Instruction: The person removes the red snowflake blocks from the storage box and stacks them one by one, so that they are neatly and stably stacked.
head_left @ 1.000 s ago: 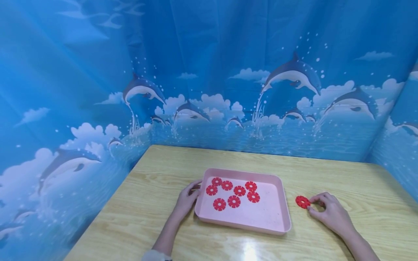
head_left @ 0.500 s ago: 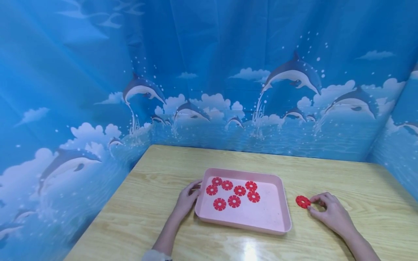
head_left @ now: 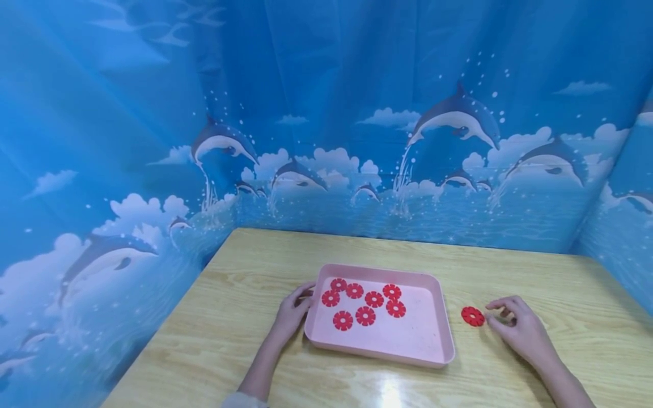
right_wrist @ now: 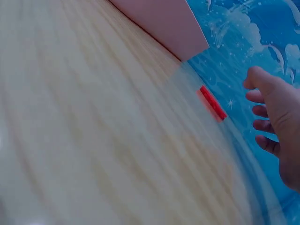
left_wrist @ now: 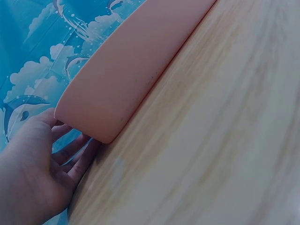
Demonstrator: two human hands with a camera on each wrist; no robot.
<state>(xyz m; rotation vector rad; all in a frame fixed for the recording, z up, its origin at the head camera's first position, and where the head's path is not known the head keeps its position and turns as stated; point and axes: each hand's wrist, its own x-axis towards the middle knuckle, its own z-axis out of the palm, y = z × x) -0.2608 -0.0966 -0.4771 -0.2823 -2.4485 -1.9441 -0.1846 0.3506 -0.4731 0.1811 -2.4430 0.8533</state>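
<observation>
A pink tray stands on the table, with several red notched plastic discs lying loose in its left and middle part. My left hand touches the tray's left end; in the left wrist view its fingers lie relaxed against the outer wall. One more red notched disc lies flat on the wood to the right of the tray. Just right of that disc is my right hand, its fingers loosely bent and holding nothing. In the right wrist view a gap shows between the fingertips and the disc.
The wooden table reaches to a blue curtain printed with dolphins and clouds, which hangs behind it and at both sides. Bare wood lies between the tray's right wall and the single disc.
My right hand has let go of the red disc and drawn slightly to the right, the fingers spreading apart. The disc stays where it was. The left hand and tray have not moved.
</observation>
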